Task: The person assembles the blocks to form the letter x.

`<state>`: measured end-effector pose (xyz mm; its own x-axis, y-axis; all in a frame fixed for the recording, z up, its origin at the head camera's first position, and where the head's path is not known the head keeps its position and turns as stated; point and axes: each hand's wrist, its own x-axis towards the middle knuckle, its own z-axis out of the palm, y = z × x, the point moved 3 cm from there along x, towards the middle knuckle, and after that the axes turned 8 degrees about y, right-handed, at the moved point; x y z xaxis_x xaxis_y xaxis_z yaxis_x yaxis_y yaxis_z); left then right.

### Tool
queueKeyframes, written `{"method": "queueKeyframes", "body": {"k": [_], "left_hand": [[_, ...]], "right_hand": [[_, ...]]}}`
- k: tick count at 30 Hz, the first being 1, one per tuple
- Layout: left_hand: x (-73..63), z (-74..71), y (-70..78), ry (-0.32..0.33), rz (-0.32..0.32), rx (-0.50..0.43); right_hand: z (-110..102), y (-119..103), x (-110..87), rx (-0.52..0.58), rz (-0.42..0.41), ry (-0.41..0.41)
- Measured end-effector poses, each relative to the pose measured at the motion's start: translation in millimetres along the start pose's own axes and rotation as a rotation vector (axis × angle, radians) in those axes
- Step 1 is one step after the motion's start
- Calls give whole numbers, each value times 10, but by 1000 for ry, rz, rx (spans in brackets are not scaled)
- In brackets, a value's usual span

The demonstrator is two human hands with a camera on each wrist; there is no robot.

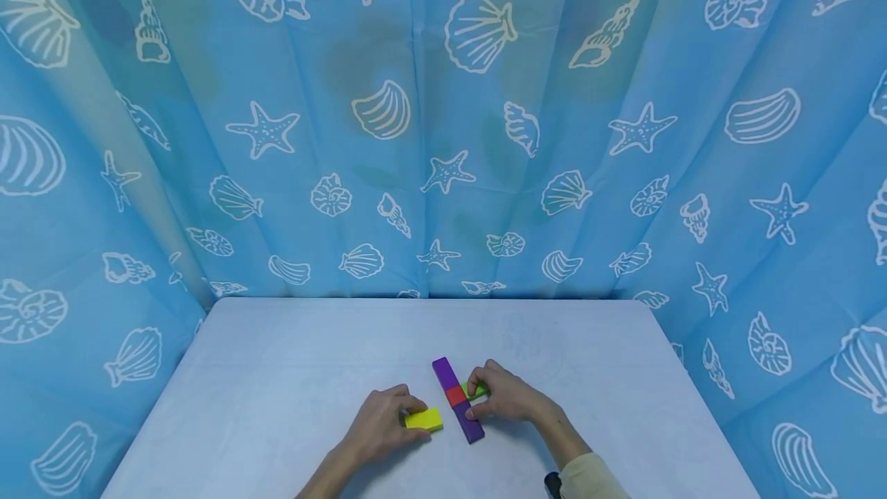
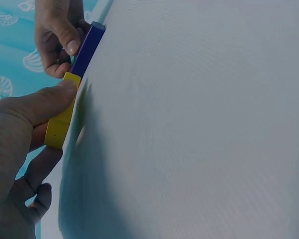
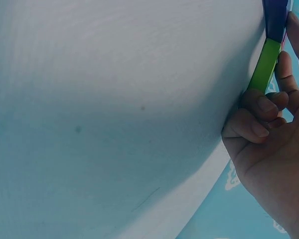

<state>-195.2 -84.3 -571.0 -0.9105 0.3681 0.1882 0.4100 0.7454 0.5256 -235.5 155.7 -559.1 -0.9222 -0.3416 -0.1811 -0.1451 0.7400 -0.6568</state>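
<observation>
In the head view my left hand [image 1: 379, 423] pinches a yellow block [image 1: 424, 420] between thumb and fingers, just left of a row of blocks. That row runs purple block [image 1: 445, 373], red block [image 1: 455, 396], dark purple block [image 1: 468, 423], end to end. A green block [image 1: 480, 390] sticks out sideways from the red one. Over it bends the index finger of my right hand [image 1: 509, 395], while the thumb lies against the dark purple block. The right wrist view shows the other fingers curled by the end of the green block [image 3: 265, 67]; they partly hide it.
A white tabletop [image 1: 312, 345] lies under the blocks. Behind it and along both sides hangs a blue curtain [image 1: 430, 122] with white shell and starfish prints. A dark band [image 1: 553, 485] shows at the right wrist, beside a light sleeve [image 1: 589, 476].
</observation>
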Motion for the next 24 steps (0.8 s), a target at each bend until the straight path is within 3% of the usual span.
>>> {"method": "queueKeyframes", "body": {"k": [24], "left_hand": [[143, 114, 78, 14, -58, -32]], "right_hand": [[7, 42, 9, 2, 7, 0]]}}
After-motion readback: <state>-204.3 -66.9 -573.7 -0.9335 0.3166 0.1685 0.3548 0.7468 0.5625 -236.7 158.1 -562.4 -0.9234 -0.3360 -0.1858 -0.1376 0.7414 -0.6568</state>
